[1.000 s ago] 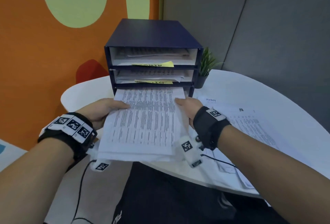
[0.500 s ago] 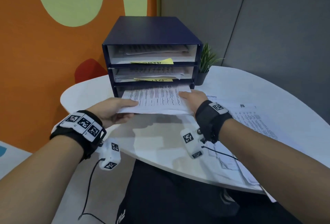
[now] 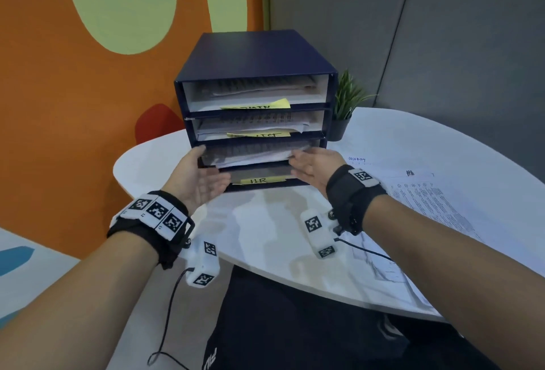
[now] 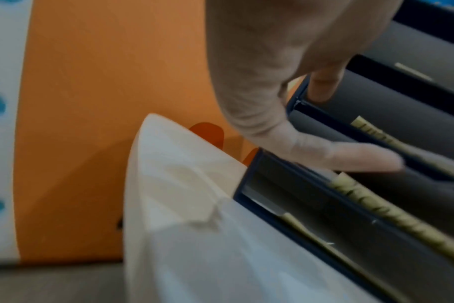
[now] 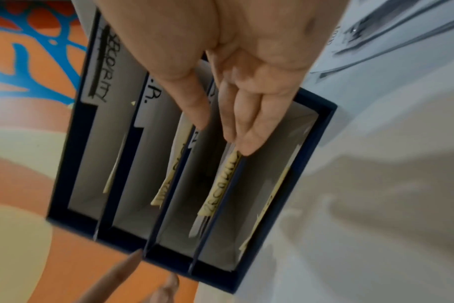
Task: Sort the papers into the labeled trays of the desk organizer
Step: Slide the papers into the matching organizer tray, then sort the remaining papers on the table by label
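Lying straight and loose, gripping nothing, with fingertips (image 3: pixel 198 151) of left hand (image 3: pixel 196 181) and right hand (image 3: pixel 312 164) flanking papers (image 3: pixel 250 154) sitting in third tray of navy desk organizer (image 3: pixel 256 60) on white table (image 3: pixel 265 222).

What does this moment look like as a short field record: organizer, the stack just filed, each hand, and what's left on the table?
organizer: dark blue desk organizer, four stacked trays with yellow labels, on the white table
filed stack: papers in the third tray from the top, front edge roughly at the tray mouth
left hand: fingers straight, at the stack's left edge
right hand: fingers straight, at the stack's right edge
bottom tray label: reads "HR"
unsorted: loose sheets on the table to the right
other: small potted plant behind the organizer
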Tool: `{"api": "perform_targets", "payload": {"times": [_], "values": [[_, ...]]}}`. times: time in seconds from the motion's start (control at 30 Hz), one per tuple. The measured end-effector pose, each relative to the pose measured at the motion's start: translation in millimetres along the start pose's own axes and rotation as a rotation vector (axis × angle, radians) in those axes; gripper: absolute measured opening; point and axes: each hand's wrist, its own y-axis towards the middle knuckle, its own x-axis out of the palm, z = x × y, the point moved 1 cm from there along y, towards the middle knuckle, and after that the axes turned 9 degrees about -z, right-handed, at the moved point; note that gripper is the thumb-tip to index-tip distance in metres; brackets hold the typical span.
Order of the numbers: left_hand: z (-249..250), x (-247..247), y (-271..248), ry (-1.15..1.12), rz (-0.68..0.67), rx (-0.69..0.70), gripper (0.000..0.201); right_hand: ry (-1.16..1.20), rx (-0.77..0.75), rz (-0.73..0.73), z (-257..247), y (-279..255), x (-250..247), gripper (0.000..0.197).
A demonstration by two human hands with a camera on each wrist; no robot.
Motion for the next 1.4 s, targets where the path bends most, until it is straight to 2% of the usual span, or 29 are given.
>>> {"api": "perform_targets", "payload": {"times": [0.07,0.1,0.17,0.23,0.3,0.47,0.57,0.6,0.67,0.8,0.87,0.9,1.0,1.03,1.13,1.2,1.23,1.3,1.37,1.4], "values": [[-4.7,-5.6,-4.2,0.184,0.022,-0.052,0.057,-0.042,0.086,-0.122,-1.3,-2.4,1.8,0.032],[-7.1,-7.7,-6.0,0.312,0.008,-0.061,0.055,-0.105,0.123,-0.159,-2.9,-6.9,-0.1,0.032],[-10.6,-4.8,-10.1,0.546,-0.064,-0.039,0.044,-0.274,0.129,-0.18,-8.4,-18.2,-12.5,0.02],[-10.7,13.2,-14.5,0.679,-0.162,0.023,0.034,-0.544,0.057,-0.102,-17.3,-30.7,-35.6,0.018],[-8.8,43.6,-19.4,0.707,-0.247,0.088,0.028,-0.718,0.026,0.002,-27.0,-46.6,-65.4,0.014],[-24.6,147.9,-16.8,0.805,-0.341,0.25,0.019,-0.948,0.081,0.227,-38.3,-95.0,-158.4,0.013],[-48.8,210.6,4.0,0.99,-0.329,0.394,0.015,-0.93,0.121,0.306,-45.7,-108.9,-193.1,0.009],[-57.3,228.9,13.0,1.103,-0.305,0.447,0.021,-0.921,0.125,0.333,-48.0,-111.1,-200.4,0.008],[-75.5,258.7,33.1,1.27,-0.261,0.494,0.047,-0.916,0.121,0.369,-48.4,-113.0,-210.9,0.009],[-100.5,290.7,64.7,1.385,-0.244,0.394,0.093,-0.981,0.161,0.362,-31.7,-110.6,-224.8,0.017],[-99.9,293.6,72.3,1.399,-0.213,0.354,0.093,-1.084,0.187,0.338,-23.7,-107.8,-229.3,0.019],[-97.8,294.6,73.2,1.381,-0.2,0.366,0.08,-1.113,0.193,0.326,-21.4,-107.5,-230.7,0.021],[-90.7,290.7,71.6,1.363,-0.289,0.499,0.021,-1.182,0.2,0.317,-21.9,-106.5,-223.6,0.041],[-90.7,288.2,69.9,1.373,-0.347,0.554,0.013,-1.275,0.162,0.348,-23.5,-105.2,-220.7,0.056],[-91.5,279.9,64.5,1.36,-0.463,0.674,0.024,-1.734,-0.052,0.415,-31.8,-102.3,-204.0,0.104],[-87.3,276.2,57.4,1.339,-0.503,0.693,0.025,-1.985,-0.126,0.356,-33.3,-95.8,-194.6,0.113],[-84.6,274.7,54.9,1.331,-0.517,0.701,0.024,-2.07,-0.127,0.322,-33.3,-92.1,-190.3,0.106],[-78.0,271.9,49.8,1.344,-0.575,0.648,0.021,-2.18,-0.045,0.241,-34.2,-87.6,-184.5,0.073],[-68.1,269.5,43.0,1.349,-0.724,0.458,0.024,-2.208,0.03,0.182,-37.4,-88.2,-179.8,0.041],[-62.6,268.8,40.8,1.29,-0.803,0.324,0.03,-2.202,0.032,0.179,-39.9,-89.1,-179.1,0.033]]}}
